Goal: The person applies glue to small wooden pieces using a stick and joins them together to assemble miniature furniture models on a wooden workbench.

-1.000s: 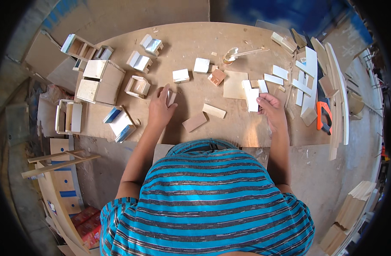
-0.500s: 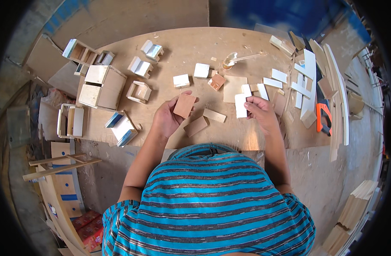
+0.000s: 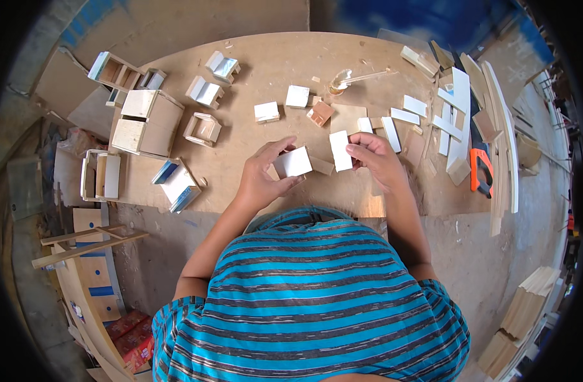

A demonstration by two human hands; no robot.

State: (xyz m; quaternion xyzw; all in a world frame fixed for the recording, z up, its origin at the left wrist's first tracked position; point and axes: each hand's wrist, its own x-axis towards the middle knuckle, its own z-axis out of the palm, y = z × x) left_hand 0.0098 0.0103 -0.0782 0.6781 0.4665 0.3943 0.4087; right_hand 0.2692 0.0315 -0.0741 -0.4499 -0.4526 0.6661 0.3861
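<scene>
My left hand [image 3: 261, 175] holds a small wooden block with a white face [image 3: 294, 162] between thumb and fingers, white side up. To its right, my right hand [image 3: 379, 160] pinches a thin white rectangular piece [image 3: 340, 151] upright by its right edge. The two pieces are close but apart. A bare wood strip [image 3: 320, 165] lies on the table between them, partly hidden. Beyond my hands sit two white-topped blocks [image 3: 266, 113] [image 3: 297, 97] and a reddish-brown block [image 3: 320, 114]. A small glue pot [image 3: 337, 86] with a stick across it stands farther back.
Miniature wooden furniture pieces [image 3: 205, 92] and a box-like cabinet [image 3: 146, 124] occupy the table's left side. White strips [image 3: 405, 116] lie to the right, near an orange-handled saw [image 3: 481, 172] and long boards [image 3: 503, 134]. A blue-and-white piece [image 3: 178, 184] rests near the front left edge.
The piece in my left hand has turned from its brown face to its white face. My right hand has brought its white piece leftward, closer to the left hand.
</scene>
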